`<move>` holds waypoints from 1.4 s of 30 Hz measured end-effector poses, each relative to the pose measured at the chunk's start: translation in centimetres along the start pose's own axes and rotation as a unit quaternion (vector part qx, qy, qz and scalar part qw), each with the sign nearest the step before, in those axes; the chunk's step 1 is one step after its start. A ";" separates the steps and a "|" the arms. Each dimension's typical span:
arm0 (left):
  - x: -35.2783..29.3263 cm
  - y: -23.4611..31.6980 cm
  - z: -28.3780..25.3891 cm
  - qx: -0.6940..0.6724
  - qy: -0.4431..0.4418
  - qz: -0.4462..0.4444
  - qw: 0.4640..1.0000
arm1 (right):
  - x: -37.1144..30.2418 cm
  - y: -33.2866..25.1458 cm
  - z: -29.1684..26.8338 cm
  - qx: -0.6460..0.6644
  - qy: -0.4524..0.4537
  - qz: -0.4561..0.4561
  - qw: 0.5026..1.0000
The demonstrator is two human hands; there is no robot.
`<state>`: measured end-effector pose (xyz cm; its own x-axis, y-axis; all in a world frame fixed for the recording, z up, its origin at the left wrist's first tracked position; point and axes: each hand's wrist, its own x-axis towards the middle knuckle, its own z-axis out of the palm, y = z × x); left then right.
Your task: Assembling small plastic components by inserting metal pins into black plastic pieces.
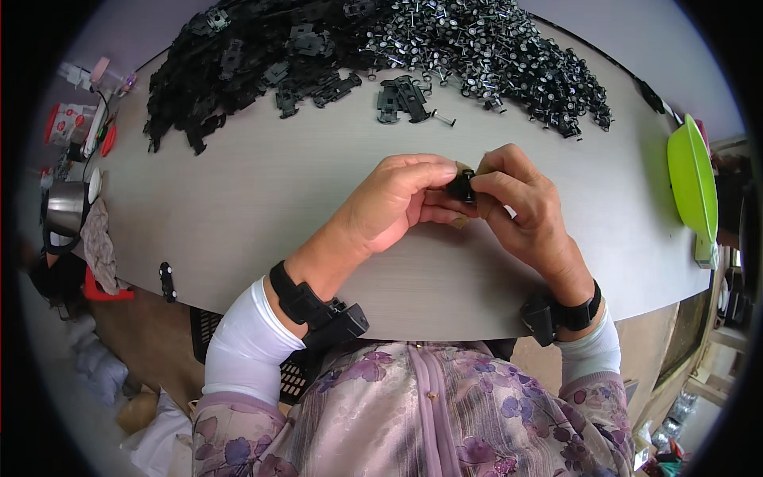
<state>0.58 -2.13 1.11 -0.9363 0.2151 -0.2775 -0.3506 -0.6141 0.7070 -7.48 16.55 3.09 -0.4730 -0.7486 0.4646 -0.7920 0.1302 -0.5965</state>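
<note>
Over the middle of the table, a small black plastic toy-car chassis (459, 188) is pinched between the thumb and fingers of my left hand (401, 195). My right hand (520, 191) closes its thumb and fingertips on the chassis's right end; the fingers cover most of it, and whether a wheel axle is held there too I cannot tell. Beyond my hands lie a few loose black chassis (403, 99) and a single wheel axle (443, 118). Farther back, a heap of black chassis (230, 71) meets a heap of wheel axles (493, 56) with black wheels.
At the left front edge sits a small black chassis with wheels (167, 282). A metal pot (66, 208), a cloth (99, 238) and a red-lidded jar (73, 125) line the left side. A lime-green basin (691, 179) leans at the right edge. A black cable (604, 60) runs along the back right.
</note>
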 end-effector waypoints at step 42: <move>-6.8 1.9 -3.7 0.215 0.210 0.109 0.948 | 0.5 3.0 -0.6 -0.030 -0.006 0.079 0.996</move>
<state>6.34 -7.55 1.98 -0.9291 -0.2574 -0.2656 -0.2100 -0.2240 0.9517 -10.34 17.00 1.90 -0.5895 -0.7235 0.3591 -0.7294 0.2858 -0.6215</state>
